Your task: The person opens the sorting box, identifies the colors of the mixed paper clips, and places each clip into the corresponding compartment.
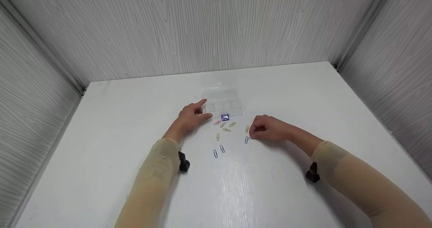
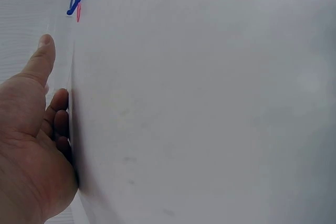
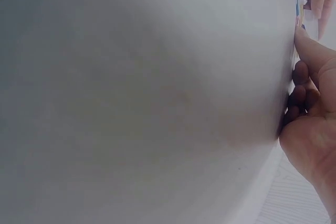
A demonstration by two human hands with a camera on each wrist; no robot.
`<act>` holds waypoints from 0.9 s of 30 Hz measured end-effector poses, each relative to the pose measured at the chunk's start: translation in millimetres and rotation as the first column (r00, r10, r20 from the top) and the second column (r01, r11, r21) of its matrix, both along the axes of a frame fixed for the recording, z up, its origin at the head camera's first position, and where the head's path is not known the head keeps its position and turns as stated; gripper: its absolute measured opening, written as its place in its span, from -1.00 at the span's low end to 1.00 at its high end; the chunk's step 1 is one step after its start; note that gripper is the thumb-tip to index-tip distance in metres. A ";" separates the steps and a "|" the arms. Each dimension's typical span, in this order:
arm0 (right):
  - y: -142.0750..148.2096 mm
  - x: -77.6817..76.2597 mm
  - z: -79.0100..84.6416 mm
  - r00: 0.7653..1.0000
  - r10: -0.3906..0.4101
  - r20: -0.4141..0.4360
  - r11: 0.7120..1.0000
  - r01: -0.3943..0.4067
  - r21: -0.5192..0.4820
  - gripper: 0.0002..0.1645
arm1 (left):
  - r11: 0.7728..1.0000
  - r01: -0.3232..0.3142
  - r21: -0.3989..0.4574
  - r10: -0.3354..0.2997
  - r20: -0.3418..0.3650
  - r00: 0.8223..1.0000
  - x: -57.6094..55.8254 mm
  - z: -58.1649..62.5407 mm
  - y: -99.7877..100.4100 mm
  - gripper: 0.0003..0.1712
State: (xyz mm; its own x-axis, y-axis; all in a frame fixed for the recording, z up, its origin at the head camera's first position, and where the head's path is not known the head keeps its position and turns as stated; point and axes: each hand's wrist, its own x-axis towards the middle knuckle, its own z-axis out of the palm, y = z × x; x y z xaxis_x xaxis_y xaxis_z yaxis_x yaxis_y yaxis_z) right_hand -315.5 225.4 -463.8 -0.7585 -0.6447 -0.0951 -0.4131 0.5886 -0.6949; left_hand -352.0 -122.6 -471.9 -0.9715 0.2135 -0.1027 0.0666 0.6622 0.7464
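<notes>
A clear plastic box (image 1: 222, 107) with compartments lies on the table, its transparent lid (image 1: 219, 84) folded back behind it. My left hand (image 1: 194, 116) rests at the box's left side, forefinger and thumb (image 2: 43, 62) extended and spread along it. At the box's front edge sits a small blue piece (image 1: 225, 117) that looks like a clasp. Lower on the right, my right hand (image 1: 270, 127) pinches a pinkish paper clip (image 1: 250, 138) at the tabletop, mostly hidden by the fingertips. A blue paper clip (image 1: 246, 140) and a yellow paper clip (image 1: 247, 129) lie beside those fingers.
Several yellow paper clips (image 1: 227, 130) and a pink paper clip (image 1: 217, 122) lie in front of the box. Two more blue paper clips (image 1: 215, 153) are nearer the viewer. Wood-grain panels (image 1: 209, 29) enclose the white table (image 1: 236, 194) at the back and sides.
</notes>
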 end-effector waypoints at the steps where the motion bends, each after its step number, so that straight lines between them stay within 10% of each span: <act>1: 0.0 0.3 0.0 1.000 0.006 -0.005 1.000 -0.006 -0.004 -0.88 | 1.000 0.002 0.002 -0.002 -0.002 1.000 0.1 -0.3 -0.2 -0.11; 27: -0.6 5.4 4.9 1.000 -0.011 -0.007 1.000 0.011 0.007 -0.89 | 1.000 0.009 0.000 -0.009 -0.009 1.000 1.4 0.2 -1.3 -0.11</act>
State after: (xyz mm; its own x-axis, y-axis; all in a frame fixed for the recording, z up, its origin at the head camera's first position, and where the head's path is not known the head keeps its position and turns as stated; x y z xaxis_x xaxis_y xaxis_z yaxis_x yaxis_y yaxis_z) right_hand -310.2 224.8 -458.9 -0.7664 -0.6353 -0.0947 -0.4111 0.5984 -0.6876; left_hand -350.5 -123.9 -471.7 -0.9704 0.2223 -0.0940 0.0794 0.6618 0.7454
